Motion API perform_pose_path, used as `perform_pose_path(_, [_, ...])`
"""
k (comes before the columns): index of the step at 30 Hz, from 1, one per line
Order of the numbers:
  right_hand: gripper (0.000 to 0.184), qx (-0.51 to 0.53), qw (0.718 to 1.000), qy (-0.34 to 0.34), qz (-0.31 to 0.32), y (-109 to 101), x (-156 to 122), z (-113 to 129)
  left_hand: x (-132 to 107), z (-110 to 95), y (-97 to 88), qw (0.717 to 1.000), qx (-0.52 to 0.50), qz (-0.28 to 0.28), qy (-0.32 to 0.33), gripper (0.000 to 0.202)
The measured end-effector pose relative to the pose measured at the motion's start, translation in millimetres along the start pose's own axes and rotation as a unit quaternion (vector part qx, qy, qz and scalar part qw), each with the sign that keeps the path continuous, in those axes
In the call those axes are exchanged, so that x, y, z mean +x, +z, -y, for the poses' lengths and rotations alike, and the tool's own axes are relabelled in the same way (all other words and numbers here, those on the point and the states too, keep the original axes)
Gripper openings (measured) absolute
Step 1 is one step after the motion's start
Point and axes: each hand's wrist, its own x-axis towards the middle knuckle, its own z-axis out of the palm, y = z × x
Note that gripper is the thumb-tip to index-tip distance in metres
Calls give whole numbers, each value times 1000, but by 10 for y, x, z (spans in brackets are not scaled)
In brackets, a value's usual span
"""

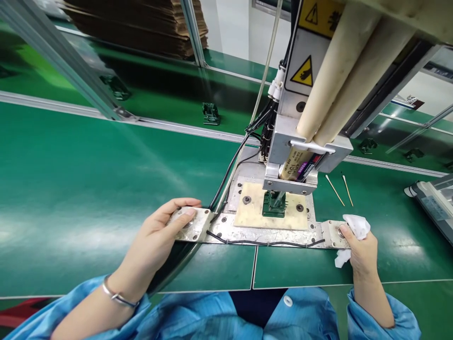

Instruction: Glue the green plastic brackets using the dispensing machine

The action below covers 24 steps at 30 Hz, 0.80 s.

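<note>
My left hand (161, 231) wraps round the left metal button block (203, 224), its thumb lying on top over the button. On the other side, my right hand (364, 248) has a crumpled white tissue (356, 225) in its grip. The right thumb rests on the button of the right button block (331, 232). Between the blocks, a small dark green plastic part (271, 205) sits on a cream fixture plate (244, 217). Directly above that part is the machine head with two glue cartridges (300, 163), its lower end partly covering the part.
Two cotton swabs (334, 190) lie on the green table right of the fixture. Black cables (233, 165) run down the machine's left side. A grey device (433, 203) stands at the right edge. Behind the aluminium rail, similar parts (211, 114) are spread along a green surface.
</note>
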Motion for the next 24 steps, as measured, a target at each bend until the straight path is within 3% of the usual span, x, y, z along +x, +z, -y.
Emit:
perform_pose_path(16, [56,6,1000,-8,-4,8,-8,33,11,27,-34,1000,20,4,9,49])
perform_pose_path(24, [58,5,1000,-27,2,10,-23,47,-39,-62,13,1000,-7,-9,-10,49])
